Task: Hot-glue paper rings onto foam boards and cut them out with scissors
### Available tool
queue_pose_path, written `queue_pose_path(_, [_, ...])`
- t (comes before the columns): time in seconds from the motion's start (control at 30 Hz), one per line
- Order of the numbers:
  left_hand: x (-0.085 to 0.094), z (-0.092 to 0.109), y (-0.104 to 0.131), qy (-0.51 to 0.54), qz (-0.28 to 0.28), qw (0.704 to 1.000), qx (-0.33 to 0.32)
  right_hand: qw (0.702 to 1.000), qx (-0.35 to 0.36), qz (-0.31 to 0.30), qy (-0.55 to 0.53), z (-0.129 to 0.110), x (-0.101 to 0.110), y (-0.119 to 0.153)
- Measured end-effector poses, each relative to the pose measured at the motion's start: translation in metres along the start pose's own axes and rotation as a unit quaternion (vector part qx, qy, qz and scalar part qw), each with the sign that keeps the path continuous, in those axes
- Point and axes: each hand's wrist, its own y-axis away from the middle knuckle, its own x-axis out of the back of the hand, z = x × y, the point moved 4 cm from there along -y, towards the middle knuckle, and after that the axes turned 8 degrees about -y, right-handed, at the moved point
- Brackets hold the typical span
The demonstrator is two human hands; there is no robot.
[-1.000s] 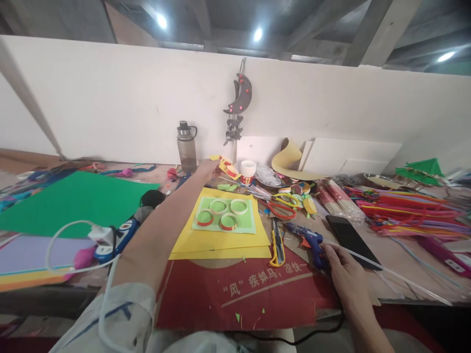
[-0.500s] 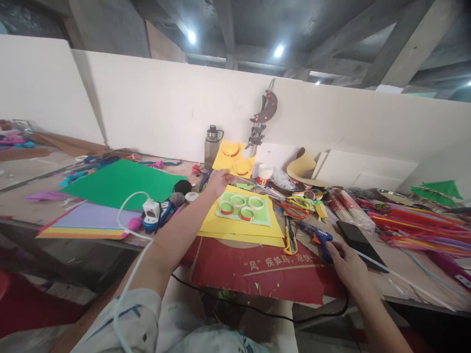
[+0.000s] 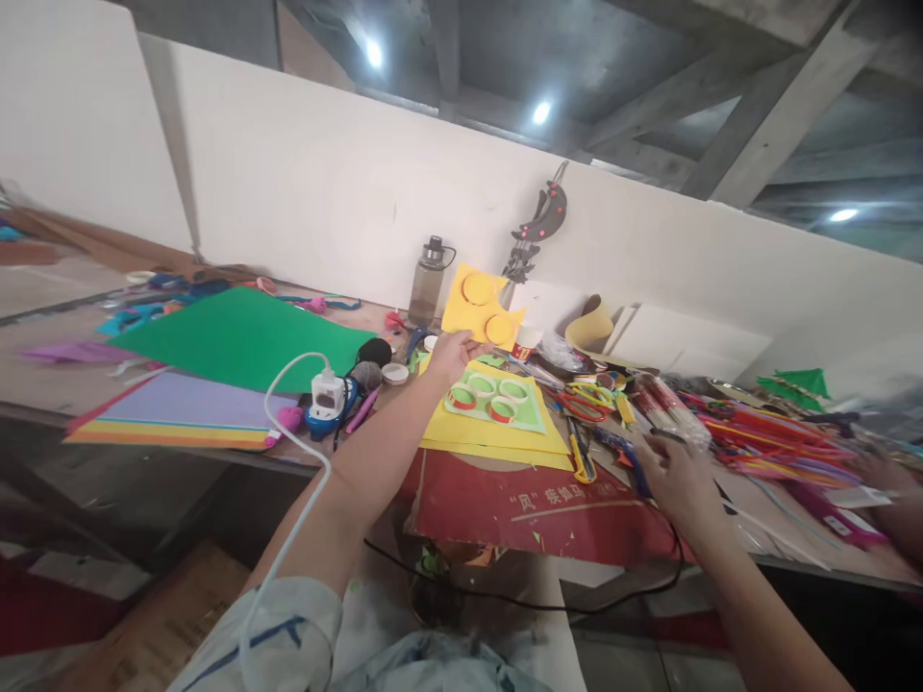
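The left hand (image 3: 453,358) pinches the lower edge of a yellow sheet (image 3: 468,315), near the centre, tilted upright, its long side sloping down rightward. The right hand's (image 3: 667,471) grip I cannot tell.

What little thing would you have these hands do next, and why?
I'd probably draw the yellow piece closer with the left hand: it is held up beyond the light green sheet, while the glue gun is nearer the body, by the right hand.

head-worn | faces forward, tilted down | looks over near worktop (image 3: 50,383)
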Motion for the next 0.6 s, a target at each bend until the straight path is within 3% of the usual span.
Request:
queue_pose_path(0.07, [-0.003, -0.002, 0.001, 0.006, -0.012, 1.0, 0.011, 0.994, 0.002, -0.002, -0.108, -0.043, -0.004, -0.01])
queue_pose_path(0.13, [-0.008, -0.006, 0.005, 0.01, -0.024, 0.999, 0.019, 0.974, -0.022, -0.025, -0.223, -0.088, -0.022, -0.024])
queue_pose_path(0.2, [-0.016, -0.011, 0.012, 0.01, -0.042, 0.999, 0.026, 0.936, -0.062, -0.026, -0.345, -0.126, -0.046, -0.041])
queue_pose_path(0.3, [-0.033, -0.022, 0.027, -0.009, -0.087, 0.995, 0.037, 0.851, -0.114, -0.027, -0.511, -0.164, -0.083, -0.066])
queue_pose_path(0.37, [-0.043, -0.03, 0.038, -0.034, -0.113, 0.992, 0.054, 0.808, -0.116, -0.009, -0.578, -0.176, -0.098, -0.08])
queue_pose_path(0.47, [-0.049, -0.037, 0.045, -0.068, -0.128, 0.988, 0.06, 0.774, -0.102, 0.078, -0.62, -0.175, -0.106, -0.091])
queue_pose_path(0.6, [-0.036, -0.027, 0.031, -0.074, -0.095, 0.992, 0.028, 0.742, -0.107, 0.043, -0.661, -0.164, -0.119, -0.088])
